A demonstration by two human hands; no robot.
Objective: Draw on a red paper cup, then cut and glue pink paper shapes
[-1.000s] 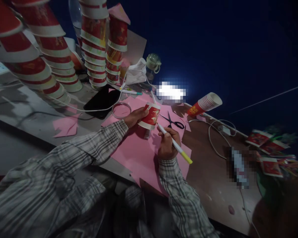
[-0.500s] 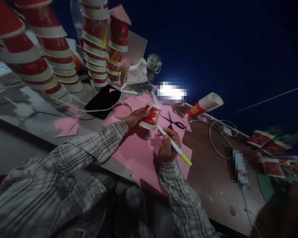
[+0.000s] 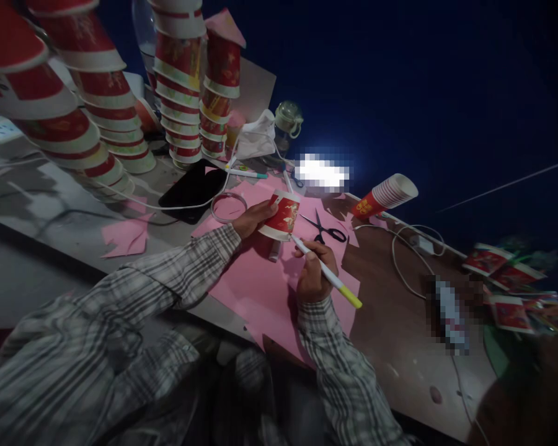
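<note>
My left hand (image 3: pixel 255 219) grips a red and white paper cup (image 3: pixel 283 215) from its left side, upside down with the white rim low. In my right hand (image 3: pixel 317 272) is a white marker (image 3: pixel 328 270) with a yellow end, its tip at the cup's rim on the lower right. Whether the tip touches the cup, I cannot tell. Beneath both hands lies pink paper (image 3: pixel 255 288). Black-handled scissors (image 3: pixel 323 229) rest open on it, right of the cup. A small whitish object (image 3: pixel 274 251) sits just below the cup, partly hidden.
Tall towers of stacked paper cups (image 3: pixel 179 93) stand at the left. A black phone (image 3: pixel 193 189) and a roll of tape (image 3: pixel 229 207) lie near my left hand. Nested cups (image 3: pixel 385 195) lean at the right, by a white cable (image 3: pixel 395 251). Pink scraps (image 3: pixel 125 235) lie at left.
The cup has tilted slightly and shifted a little left in my left hand. The marker has moved marginally, its tip staying by the rim.
</note>
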